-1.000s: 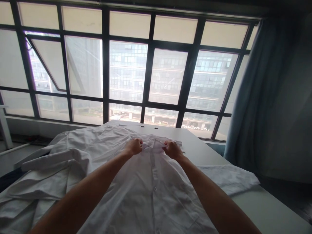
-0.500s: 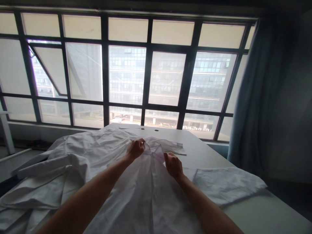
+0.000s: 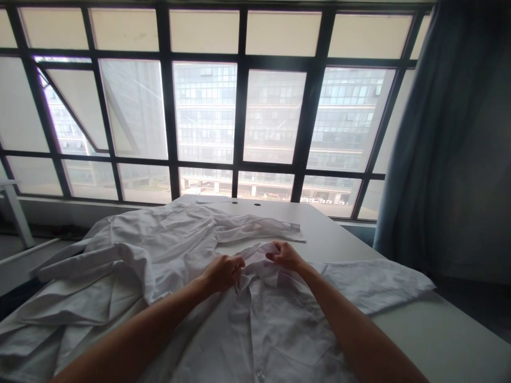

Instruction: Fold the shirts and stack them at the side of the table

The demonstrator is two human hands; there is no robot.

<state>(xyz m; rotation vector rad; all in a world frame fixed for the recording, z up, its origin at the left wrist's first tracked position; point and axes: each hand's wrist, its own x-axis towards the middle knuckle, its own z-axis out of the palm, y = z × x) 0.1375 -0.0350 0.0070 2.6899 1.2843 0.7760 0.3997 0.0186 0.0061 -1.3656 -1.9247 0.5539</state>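
A white button-up shirt lies spread in front of me on a white table. My left hand is closed on the shirt's fabric just left of the collar. My right hand pinches the collar's right side. The two hands sit close together at the neck opening. One sleeve stretches flat to the right. More white garments lie crumpled in a heap to the left and behind the collar.
A large dark-framed window fills the wall beyond the table's far end. A blue-grey curtain hangs at the right. Two small dark holes mark the table's far end. A white table leg stands at far left.
Both hands have pulled the collar toward me, so the shirt lies nearer. The left hand dropped lower and the right hand regripped the collar's right side.
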